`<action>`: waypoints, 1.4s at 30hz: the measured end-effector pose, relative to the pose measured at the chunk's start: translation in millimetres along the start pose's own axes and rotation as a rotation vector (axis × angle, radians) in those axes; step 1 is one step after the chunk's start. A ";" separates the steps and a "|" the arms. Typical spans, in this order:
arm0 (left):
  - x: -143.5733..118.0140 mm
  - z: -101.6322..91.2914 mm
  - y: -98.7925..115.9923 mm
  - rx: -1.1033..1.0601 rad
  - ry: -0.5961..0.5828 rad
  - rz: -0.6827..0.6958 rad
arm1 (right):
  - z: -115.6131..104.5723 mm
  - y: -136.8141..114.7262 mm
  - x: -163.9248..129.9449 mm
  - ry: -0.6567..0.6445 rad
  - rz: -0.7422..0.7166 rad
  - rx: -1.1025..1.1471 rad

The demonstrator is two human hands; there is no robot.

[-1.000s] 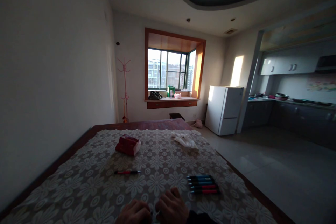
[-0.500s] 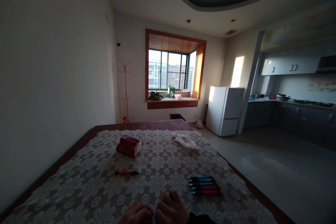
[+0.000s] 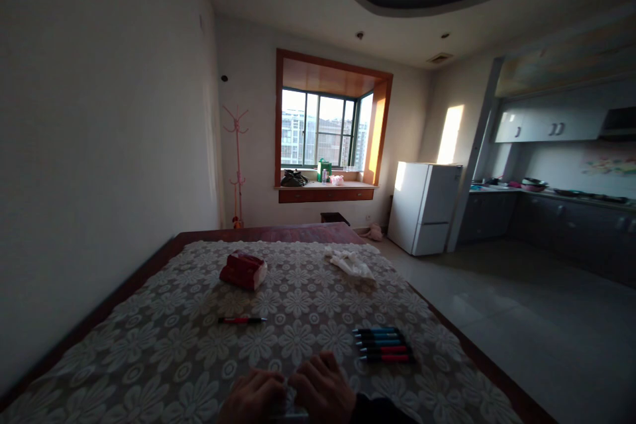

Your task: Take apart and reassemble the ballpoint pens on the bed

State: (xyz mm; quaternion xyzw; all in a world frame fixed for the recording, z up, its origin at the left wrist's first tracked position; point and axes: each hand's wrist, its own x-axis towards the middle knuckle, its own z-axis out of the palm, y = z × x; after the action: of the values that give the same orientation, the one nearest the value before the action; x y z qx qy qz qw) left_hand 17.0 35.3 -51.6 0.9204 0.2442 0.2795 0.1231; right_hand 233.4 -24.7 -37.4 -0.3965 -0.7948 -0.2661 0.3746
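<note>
At the near edge of the table [image 3: 149,278], the person's left hand [image 3: 253,397] and right hand [image 3: 322,391] are coming together knuckle to knuckle over a small pale object [image 3: 287,397] pinched between them. Both hands are curling closed around it, fingers bent downward. What the object is cannot be told: only a sliver is showing between the fingers, and the bottom frame edge is cutting off the wrists and whatever lies beneath.

Just to the right of the hands, a row of pens [image 3: 382,344] is lying side by side, blue ones farther, red ones nearer. A single red pen [image 3: 242,320] is lying apart, ahead and to the left. Further back, a red packet [image 3: 243,269] and a crumpled white cloth [image 3: 350,263] are resting on the lace tablecloth [image 3: 199,344].

The light is dim, so the grip itself is hard to judge; a small piece could be slipping free unnoticed and vanishing against the busy floral pattern. A sideways sweep of the right forearm could also be scattering the neat row.
</note>
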 end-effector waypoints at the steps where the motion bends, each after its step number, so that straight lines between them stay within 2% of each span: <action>1: 0.6 -3.4 6.6 -0.012 0.039 0.001 | -3.8 -1.5 0.7 -0.031 0.055 0.049; 3: 2.0 -11.2 21.7 -0.030 0.179 -0.046 | -11.5 -5.3 2.2 -0.073 0.162 0.159; 5: 3.8 -19.1 35.8 -0.059 0.241 -0.095 | -17.7 -9.2 3.3 -0.082 0.223 0.288; 9: 7.4 -30.0 49.0 -0.101 0.202 -0.088 | -24.8 -15.8 5.5 -0.032 0.317 0.573; 13: 8.6 -34.9 49.1 -0.207 0.138 -0.025 | -30.8 -17.6 9.3 -0.053 0.309 0.664; 20: 10.5 -41.7 51.1 -0.413 0.145 -0.020 | -35.0 -15.2 11.5 -0.148 0.257 0.650; 25: 11.9 -42.5 51.0 -0.658 0.375 -0.255 | -39.8 -12.9 15.5 -0.152 0.308 0.517; 27: 11.3 -40.1 50.0 -0.716 0.416 -0.318 | -39.1 -11.6 14.5 -0.188 0.297 0.447; 31: 9.2 -38.6 50.5 -0.543 0.365 -0.314 | -31.8 -10.6 7.5 -0.322 0.164 0.329; 34: 9.4 -42.7 53.2 -0.376 0.323 -0.255 | -27.5 -11.0 4.2 -0.352 0.136 0.278; 38: 12.3 -47.0 55.1 -0.327 0.282 -0.237 | -28.2 -10.4 6.0 -0.343 0.172 0.260; 42: 12.7 -44.8 53.7 -0.351 0.267 -0.302 | -30.1 -8.0 7.4 -0.247 0.338 0.331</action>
State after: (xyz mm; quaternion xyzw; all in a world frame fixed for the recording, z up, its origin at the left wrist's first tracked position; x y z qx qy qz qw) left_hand 20.9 0.3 10.1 0.7931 0.3405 0.4148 0.2880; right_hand 235.4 -47.5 -15.0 -0.4864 -0.7897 -0.0159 0.3735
